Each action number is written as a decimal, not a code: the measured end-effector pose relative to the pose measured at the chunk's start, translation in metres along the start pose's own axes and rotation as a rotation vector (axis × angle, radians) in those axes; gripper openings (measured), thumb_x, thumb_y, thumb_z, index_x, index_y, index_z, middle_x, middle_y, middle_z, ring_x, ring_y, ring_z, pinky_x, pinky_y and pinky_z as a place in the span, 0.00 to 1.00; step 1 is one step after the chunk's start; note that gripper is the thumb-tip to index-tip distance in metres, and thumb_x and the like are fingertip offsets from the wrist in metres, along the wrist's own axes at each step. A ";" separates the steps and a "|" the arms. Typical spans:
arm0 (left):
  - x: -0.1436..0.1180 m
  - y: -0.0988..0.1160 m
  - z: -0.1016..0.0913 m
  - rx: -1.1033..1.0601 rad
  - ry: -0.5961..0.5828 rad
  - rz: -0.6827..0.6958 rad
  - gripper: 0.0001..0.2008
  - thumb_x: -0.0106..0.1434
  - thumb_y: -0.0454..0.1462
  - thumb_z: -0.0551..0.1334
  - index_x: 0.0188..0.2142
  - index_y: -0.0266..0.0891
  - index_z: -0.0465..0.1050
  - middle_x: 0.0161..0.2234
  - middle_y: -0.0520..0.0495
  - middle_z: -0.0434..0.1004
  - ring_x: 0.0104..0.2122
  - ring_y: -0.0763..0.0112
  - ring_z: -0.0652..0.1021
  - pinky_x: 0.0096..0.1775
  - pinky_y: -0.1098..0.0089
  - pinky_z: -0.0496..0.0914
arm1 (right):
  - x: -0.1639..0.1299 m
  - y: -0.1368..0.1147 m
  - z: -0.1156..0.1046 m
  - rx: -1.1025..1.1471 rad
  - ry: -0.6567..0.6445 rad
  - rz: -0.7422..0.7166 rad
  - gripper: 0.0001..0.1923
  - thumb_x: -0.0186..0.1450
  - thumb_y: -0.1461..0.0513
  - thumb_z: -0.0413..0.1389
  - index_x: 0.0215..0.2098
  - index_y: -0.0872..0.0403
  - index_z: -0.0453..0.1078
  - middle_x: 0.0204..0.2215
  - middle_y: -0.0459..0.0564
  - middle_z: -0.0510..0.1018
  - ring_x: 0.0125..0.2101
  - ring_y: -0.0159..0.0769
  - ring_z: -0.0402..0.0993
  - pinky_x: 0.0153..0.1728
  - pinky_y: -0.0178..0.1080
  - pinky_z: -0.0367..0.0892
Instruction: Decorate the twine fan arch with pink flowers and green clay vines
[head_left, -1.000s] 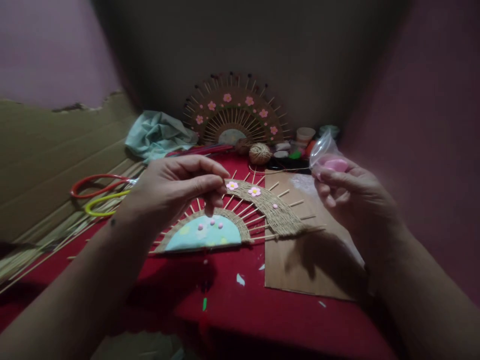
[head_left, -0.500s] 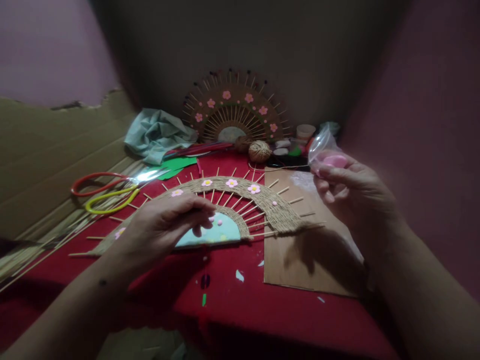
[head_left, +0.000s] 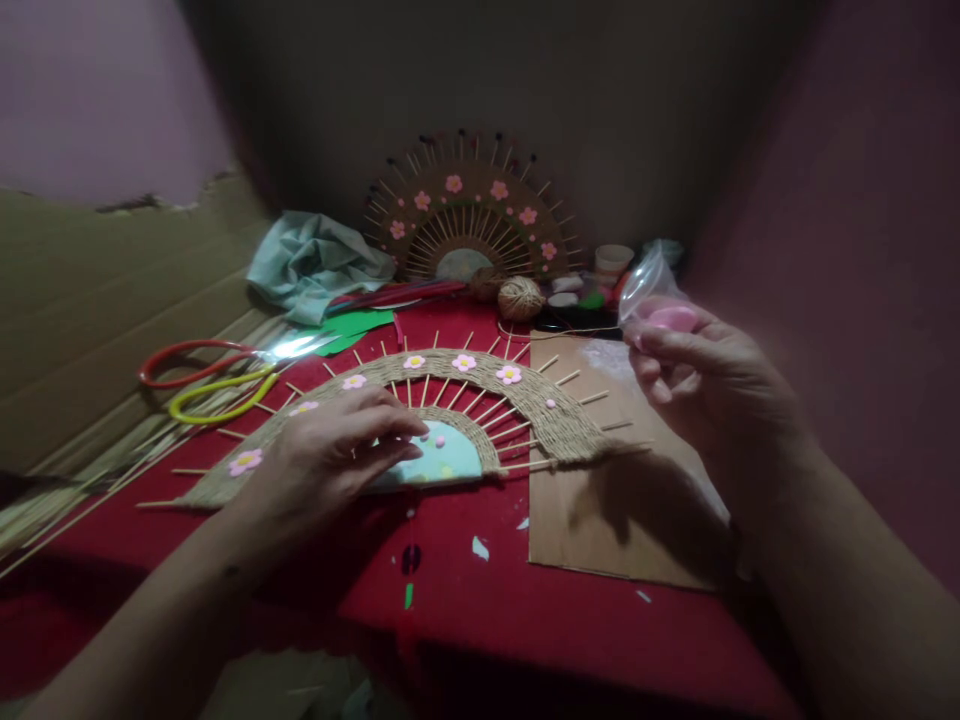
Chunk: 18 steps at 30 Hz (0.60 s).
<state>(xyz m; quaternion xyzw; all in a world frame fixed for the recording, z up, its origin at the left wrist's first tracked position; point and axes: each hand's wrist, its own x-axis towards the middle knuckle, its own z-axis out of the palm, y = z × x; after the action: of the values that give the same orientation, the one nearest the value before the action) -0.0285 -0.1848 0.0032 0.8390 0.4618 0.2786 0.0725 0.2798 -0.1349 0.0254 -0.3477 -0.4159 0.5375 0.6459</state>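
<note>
My right hand point(head_left: 712, 375) is raised at the right, pinching a lump of pink clay point(head_left: 675, 318) in a clear plastic bag point(head_left: 649, 280). My left hand point(head_left: 330, 450) hovers over the left part of a half-round woven fan point(head_left: 566, 430) of twine and thin sticks, its fingers bent and thumb apart from the index finger. Just beyond those fingertips, small pink dots point(head_left: 440, 441) sit on the fan's light blue centre point(head_left: 457, 462). Pink flowers with yellow middles point(head_left: 508, 374) line the woven band. My left hand covers part of the band and centre.
Scissors with red and yellow handles point(head_left: 221, 395) lie at left beside thin sticks point(head_left: 45, 520). Behind are a crumpled cloth point(head_left: 315, 260), green sheet point(head_left: 356, 328), twine ball point(head_left: 520, 298), small cup point(head_left: 613, 260) and a finished-looking fan point(head_left: 499, 215). A cardboard piece point(head_left: 592, 520) lies on the red cloth point(head_left: 465, 590).
My left hand has drawn back slightly left, uncovering another flower on the band and more of the blue centre. My right hand has stayed nearly still with the bagged pink clay.
</note>
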 end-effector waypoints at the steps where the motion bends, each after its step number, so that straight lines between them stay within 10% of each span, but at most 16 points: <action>1: 0.000 0.000 0.001 0.015 -0.008 0.006 0.08 0.63 0.40 0.60 0.40 0.44 0.77 0.38 0.46 0.75 0.37 0.66 0.74 0.37 0.70 0.66 | 0.000 0.000 0.000 -0.002 -0.007 -0.003 0.11 0.46 0.70 0.63 0.28 0.54 0.72 0.20 0.42 0.70 0.19 0.25 0.64 0.12 0.30 0.54; 10: -0.002 0.015 0.005 0.064 -0.009 0.100 0.09 0.63 0.35 0.59 0.43 0.43 0.73 0.36 0.48 0.78 0.32 0.69 0.76 0.35 0.73 0.67 | 0.005 0.004 -0.006 -0.039 -0.004 -0.015 0.09 0.47 0.67 0.62 0.28 0.54 0.73 0.19 0.44 0.74 0.19 0.29 0.69 0.16 0.32 0.63; 18: 0.021 0.023 0.005 -0.181 -0.097 0.207 0.07 0.64 0.33 0.58 0.36 0.43 0.74 0.32 0.48 0.78 0.30 0.72 0.75 0.32 0.73 0.64 | 0.023 -0.021 -0.032 -0.066 0.362 -0.105 0.17 0.41 0.73 0.66 0.24 0.52 0.67 0.23 0.41 0.76 0.24 0.27 0.72 0.22 0.26 0.67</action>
<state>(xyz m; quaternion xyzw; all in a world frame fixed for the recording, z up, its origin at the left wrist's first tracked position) 0.0000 -0.1799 0.0160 0.8845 0.3418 0.2844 0.1409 0.3194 -0.1165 0.0351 -0.4375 -0.3280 0.4179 0.7255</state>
